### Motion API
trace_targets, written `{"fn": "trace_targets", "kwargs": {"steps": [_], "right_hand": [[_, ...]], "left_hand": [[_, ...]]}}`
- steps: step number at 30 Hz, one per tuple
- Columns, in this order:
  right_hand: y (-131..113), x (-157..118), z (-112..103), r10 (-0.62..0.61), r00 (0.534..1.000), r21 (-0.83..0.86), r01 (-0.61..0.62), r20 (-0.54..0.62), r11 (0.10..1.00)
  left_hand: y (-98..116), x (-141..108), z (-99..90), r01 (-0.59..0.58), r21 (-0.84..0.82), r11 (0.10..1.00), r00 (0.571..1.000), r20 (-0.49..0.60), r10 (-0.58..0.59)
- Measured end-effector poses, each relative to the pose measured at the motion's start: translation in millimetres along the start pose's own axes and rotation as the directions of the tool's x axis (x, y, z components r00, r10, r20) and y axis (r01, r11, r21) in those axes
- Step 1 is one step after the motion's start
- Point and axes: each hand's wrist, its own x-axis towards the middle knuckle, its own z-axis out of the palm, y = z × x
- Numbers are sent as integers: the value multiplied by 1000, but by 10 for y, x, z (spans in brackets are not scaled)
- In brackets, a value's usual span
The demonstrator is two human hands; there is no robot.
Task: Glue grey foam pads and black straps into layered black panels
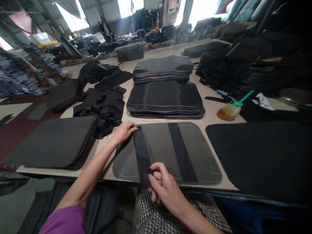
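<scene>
On my feed, the right hand [165,188] pinches the near end of 1 dark strip [142,151] lying across the grey panel [159,149]. The left hand [125,131] touches its far end; whether it grips, I can't tell.

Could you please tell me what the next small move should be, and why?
Probably smooth the left strip down along the panel: the left hand is at its far end, the right hand at its near end, and the other strip already lies flat there.
</scene>
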Motion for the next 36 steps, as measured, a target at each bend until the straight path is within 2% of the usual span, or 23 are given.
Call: {"fn": "trace_targets", "kwargs": {"steps": [5,10,18,28,36], "right_hand": [[14,224,80,39,998,63,-42,39,997],[51,321,128,41,998,77,-45,56,996],[79,343,171,38,997,45,-41,66,998],[65,323,151,27,998,-20,-26,48,999],[42,326,142,28,999,-17,-27,24,999]], "left_hand": [[-144,269,142,-32,87,996,999,-9,33],[-244,386,195,-32,89,996,999,10,31],[-252,406,194,-37,90,995,999,38,34],[-195,357,214,-23,95,995,1000,4,22],[-160,392,226,-23,122,992,1000,17,22]]}}
